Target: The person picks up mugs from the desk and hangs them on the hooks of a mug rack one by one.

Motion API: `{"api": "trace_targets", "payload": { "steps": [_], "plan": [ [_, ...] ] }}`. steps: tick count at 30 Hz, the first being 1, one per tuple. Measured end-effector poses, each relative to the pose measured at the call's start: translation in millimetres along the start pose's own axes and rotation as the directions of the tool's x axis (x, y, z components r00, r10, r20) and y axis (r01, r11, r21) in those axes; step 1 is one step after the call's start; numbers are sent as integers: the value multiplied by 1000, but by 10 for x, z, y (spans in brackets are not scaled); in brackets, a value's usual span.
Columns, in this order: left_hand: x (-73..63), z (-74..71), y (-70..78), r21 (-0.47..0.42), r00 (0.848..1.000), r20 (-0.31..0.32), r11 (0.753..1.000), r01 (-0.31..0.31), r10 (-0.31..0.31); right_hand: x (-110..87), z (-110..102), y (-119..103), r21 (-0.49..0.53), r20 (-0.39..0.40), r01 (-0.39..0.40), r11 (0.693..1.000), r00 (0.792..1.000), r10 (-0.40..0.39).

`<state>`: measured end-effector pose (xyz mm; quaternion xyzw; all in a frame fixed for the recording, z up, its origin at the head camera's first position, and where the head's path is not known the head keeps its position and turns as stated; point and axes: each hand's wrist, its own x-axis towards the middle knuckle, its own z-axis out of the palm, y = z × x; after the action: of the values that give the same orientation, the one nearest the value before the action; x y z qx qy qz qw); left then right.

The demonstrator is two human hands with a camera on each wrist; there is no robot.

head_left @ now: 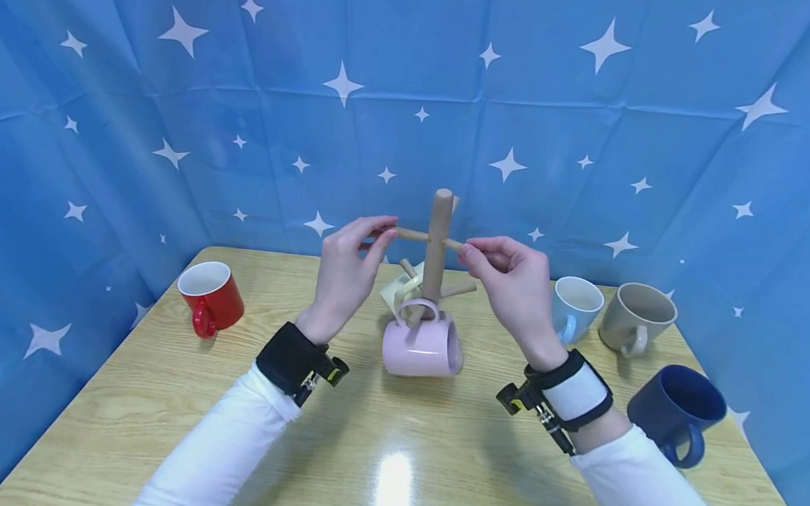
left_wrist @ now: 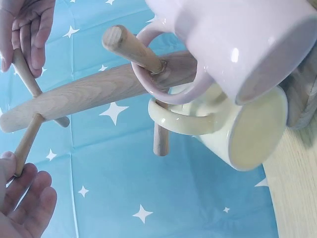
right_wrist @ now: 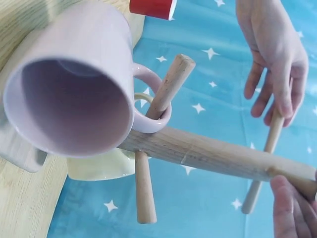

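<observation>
A wooden mug tree [head_left: 437, 247] stands at the back middle of the table. My left hand [head_left: 350, 265] pinches the end of its upper left peg [head_left: 413, 235] between thumb and fingers. On the other side my right hand [head_left: 517, 287] pinches the upper right peg [head_left: 453, 245]. Lower down, a pink mug [head_left: 416, 352] hangs by its handle from a front peg, lying sideways. Behind it a pale yellow mug [left_wrist: 252, 131] hangs by its handle from another low peg. One lower peg [right_wrist: 144, 191] carries nothing.
At the left stands a red mug [head_left: 216, 299]. On the right are a light blue mug [head_left: 575, 304], a grey-brown mug [head_left: 634, 321] and a dark blue mug [head_left: 674, 413], all upright. A blue star-patterned cloth [head_left: 416, 76] hangs behind the wooden table [head_left: 159, 408].
</observation>
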<state>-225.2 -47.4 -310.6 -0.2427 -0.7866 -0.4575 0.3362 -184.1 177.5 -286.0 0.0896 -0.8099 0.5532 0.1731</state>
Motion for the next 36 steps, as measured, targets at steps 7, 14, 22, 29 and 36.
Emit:
{"api": "trace_targets", "payload": {
  "steps": [7,14,22,29,36],
  "plan": [
    [13,-14,-6,5,1000,20,1000,5,-5,-27,26,10,15,-15,19,1000,1000,-19],
    [35,-18,23,17,995,71,998,65,-66,-55,46,13,4,-44,33,999,999,-33],
    [53,-26,50,9,989,113,996,91,-91,-88,105,8,-12,-84,86,996,993,-87],
    [59,-33,23,15,990,103,996,90,-91,-117,153,-16,-18,-100,144,989,984,-145],
    [83,-37,-1,1,990,107,996,87,-87,-143,198,-42,-50,-133,169,984,976,-175]
  ]
}}
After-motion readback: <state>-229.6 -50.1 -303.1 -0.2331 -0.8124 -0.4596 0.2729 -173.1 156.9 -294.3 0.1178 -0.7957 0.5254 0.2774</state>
